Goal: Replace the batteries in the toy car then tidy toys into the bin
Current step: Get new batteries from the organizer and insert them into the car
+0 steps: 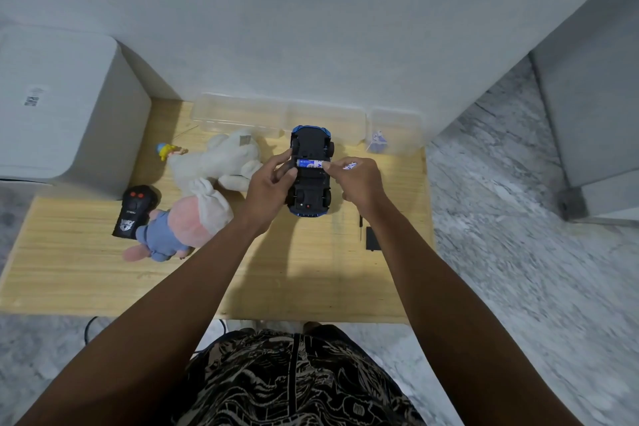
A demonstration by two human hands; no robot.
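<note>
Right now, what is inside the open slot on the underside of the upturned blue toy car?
One blue-and-white battery lies across the blue toy car. Fingers of both hands cover its ends and the slot's edges.

A wooden table [86, 280] stands on marbled floor [518, 252] beside a white box [62, 107]

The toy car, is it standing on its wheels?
No, the toy car lies upside down, its black underside and a battery facing up.

battery [310, 163] in toy car [310, 172]: printed, too small to read | remote control [133, 212]: white emblem and small line, illegible | white box [58, 107]: label [33, 96] with code, unreadable | nothing legible found
</note>
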